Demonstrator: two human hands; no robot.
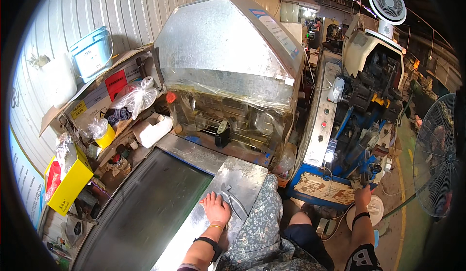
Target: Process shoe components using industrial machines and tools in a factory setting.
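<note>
My left hand (216,208) lies flat with fingers spread on the bare metal plate (247,178) beside the conveyor belt (145,208). Just right of those fingers, a pair of metal pliers (236,202) rests on the plate, untouched. My right hand (363,196) reaches out to the right, at the front corner of the blue machine (323,183). Its fingers look curled closed; what they grip, if anything, is too small to tell. A patterned floral cloth (259,217) covers my lap against the plate's edge.
A metal hood (218,42) with clear plastic sheeting stands ahead. Shelving at left carries a blue bucket (92,52), a white jug (153,130) and a yellow box (70,178). On the right are a large fan (437,154), a white round lid (371,210) and cables on the floor.
</note>
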